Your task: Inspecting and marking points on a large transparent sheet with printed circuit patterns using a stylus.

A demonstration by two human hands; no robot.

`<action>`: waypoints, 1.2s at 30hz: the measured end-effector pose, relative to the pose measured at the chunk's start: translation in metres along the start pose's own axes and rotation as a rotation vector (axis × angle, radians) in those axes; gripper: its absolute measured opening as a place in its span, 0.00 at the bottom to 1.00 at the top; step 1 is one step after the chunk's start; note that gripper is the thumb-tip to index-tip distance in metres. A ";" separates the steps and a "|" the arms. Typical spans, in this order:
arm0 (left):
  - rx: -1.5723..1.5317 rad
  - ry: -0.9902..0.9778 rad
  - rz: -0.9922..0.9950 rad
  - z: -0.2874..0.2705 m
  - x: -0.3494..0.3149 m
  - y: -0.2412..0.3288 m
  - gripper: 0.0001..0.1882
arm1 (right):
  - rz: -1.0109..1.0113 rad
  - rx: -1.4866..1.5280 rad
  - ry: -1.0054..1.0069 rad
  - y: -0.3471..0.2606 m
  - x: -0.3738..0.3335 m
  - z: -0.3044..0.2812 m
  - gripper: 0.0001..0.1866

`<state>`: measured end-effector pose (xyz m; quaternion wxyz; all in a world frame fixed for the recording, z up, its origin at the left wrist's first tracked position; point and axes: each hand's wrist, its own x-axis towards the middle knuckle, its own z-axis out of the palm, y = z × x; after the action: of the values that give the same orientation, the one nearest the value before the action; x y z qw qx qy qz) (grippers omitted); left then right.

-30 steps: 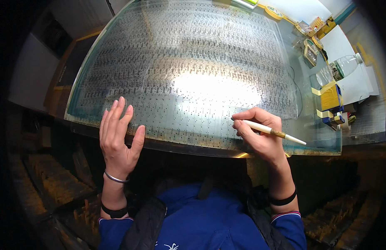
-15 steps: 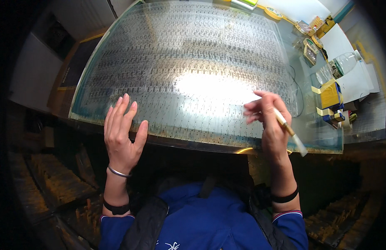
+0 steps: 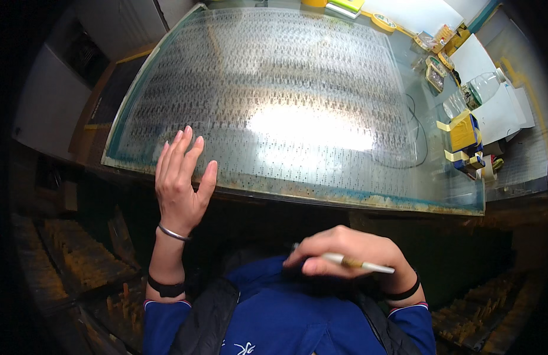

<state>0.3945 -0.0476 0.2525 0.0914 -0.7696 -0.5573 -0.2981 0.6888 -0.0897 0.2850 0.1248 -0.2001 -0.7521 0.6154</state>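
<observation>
My left hand (image 3: 184, 186) lies at the near left edge of a glass-topped table (image 3: 442, 192), fingers stretched out and thumb apart, holding nothing. Under and beyond its fingertips spreads a large clear sheet (image 3: 274, 71) covered with rows of small dark marks; a bright light glares off its middle. Closer to me, off the table's edge and in front of my chest, my right hand (image 3: 351, 248) is closed around a white pen-like tool (image 3: 373, 267) with a brown band. Its white end sticks out toward the right; the fingers partly hide the other end.
On the table's right side stand a blue and yellow box (image 3: 465, 133) with tape strips, a clear plastic bottle (image 3: 484, 89) lying down, and a thin cable (image 3: 425, 139). A yellow tape roll (image 3: 383, 22) lies at the far edge. Dark racks (image 3: 79, 251) are below left.
My right hand has come off the glass toward my chest, carrying the white pen-like tool. My left hand stays at the table edge, shifted slightly in view.
</observation>
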 end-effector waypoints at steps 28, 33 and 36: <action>0.041 -0.017 -0.005 0.003 -0.006 0.014 0.22 | -0.138 0.191 0.821 -0.003 -0.021 -0.022 0.29; 0.061 -0.024 -0.009 0.003 -0.008 0.017 0.22 | -0.021 -0.029 0.993 0.009 -0.020 -0.037 0.22; 0.065 -0.022 -0.011 0.003 -0.009 0.017 0.22 | 0.073 0.088 1.072 0.005 -0.009 -0.032 0.13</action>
<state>0.4092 -0.0592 0.2482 0.1083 -0.7663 -0.5719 -0.2719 0.7117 -0.0655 0.2877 0.4778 -0.5067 -0.5490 0.4620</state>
